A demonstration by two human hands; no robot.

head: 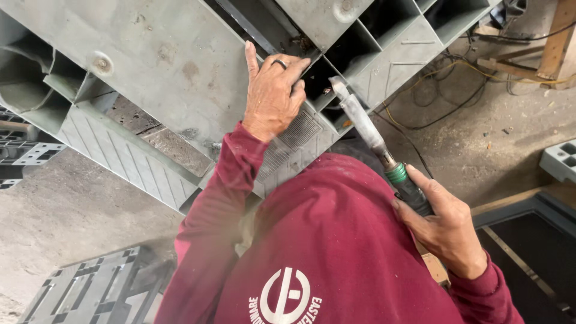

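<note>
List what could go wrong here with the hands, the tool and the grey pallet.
The left hand rests on the grey plastic pallet close to the dusty metal tool tip, so a slip could strike its fingers. The right hand alone grips the tool. Loose cables on the floor might snag.

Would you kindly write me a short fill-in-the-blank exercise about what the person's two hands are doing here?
1. The left hand, wearing a dark ____ on one finger, rests on the grey plastic pallet.
2. The right hand grips the black handle of a long ____-shaped tool.
3. The tool's tip points into an open ____ of the pallet.
4. The sleeves are dark ____.

Missing words: ring; rod; compartment; red
</note>
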